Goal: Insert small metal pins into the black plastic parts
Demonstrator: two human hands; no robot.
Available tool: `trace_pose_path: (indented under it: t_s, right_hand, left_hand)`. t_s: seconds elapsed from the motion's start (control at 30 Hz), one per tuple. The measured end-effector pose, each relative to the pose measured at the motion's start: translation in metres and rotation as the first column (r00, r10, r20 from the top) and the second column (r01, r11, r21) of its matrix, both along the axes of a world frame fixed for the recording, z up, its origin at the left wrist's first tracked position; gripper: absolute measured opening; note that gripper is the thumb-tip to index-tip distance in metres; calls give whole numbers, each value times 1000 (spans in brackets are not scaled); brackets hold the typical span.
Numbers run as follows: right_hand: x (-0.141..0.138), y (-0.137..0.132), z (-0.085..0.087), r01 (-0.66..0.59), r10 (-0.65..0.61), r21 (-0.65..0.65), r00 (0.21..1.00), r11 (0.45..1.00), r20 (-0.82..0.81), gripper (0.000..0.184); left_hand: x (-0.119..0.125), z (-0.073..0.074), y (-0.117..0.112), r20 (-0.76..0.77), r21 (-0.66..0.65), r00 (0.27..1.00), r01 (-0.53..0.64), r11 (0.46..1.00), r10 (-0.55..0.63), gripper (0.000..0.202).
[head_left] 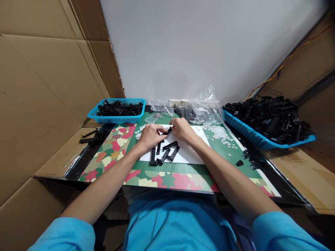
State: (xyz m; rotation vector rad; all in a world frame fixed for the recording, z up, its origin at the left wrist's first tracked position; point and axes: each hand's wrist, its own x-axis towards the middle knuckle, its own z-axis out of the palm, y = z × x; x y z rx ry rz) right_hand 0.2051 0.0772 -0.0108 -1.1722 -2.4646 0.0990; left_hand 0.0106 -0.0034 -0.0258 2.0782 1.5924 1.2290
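Observation:
Both my hands meet over a white sheet [188, 157] at the middle of the table. Between them is a small black plastic part [168, 131]. My left hand [151, 135] has its thumb and fingers closed on the part's left end. From the other side, my right hand [182, 129] closes its fingertips on the right end; its fingers partly hide the part. Several more long black plastic parts [164, 156] lie on the sheet just below my hands, pointing different ways.
A blue basket [119, 119] of black parts stands back left, a heaped blue basket [261, 137] at right. Small white discs [218, 133] lie scattered right of the sheet. Clear plastic bags [204, 111] rest by the wall. Loose black pieces [252, 161] lie at right. Cardboard [52, 87] walls the left.

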Motion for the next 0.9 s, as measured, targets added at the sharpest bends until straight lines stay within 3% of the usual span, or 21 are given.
trace_pose_path:
  t_s: [0.4, 0.57, 0.7, 0.8, 0.9]
  right_hand:
    - [18, 11, 4, -92, 59, -109, 959, 990, -277, 30]
    - [29, 23, 6, -153, 64, -131, 854, 980, -517, 56]
    - [32, 27, 1, -165, 59, -133, 817, 977, -574, 74]
    - [30, 27, -1, -177, 36, -186, 810, 966, -585, 73]
    - [27, 26, -2, -201, -22, -256, 745, 946, -667, 69]
  left_hand:
    - [-2, 0, -1, -26, 74, 999, 27, 997, -25, 10]
    - [-4, -1, 2, -61, 103, 995, 84, 991, -78, 15]
    - [-4, -3, 3, -68, 165, 995, 85, 983, -75, 16]
    - [-4, -5, 4, -69, 163, 996, 63, 985, -52, 18]
    - [-5, -7, 6, -79, 151, 993, 94, 984, -82, 21]
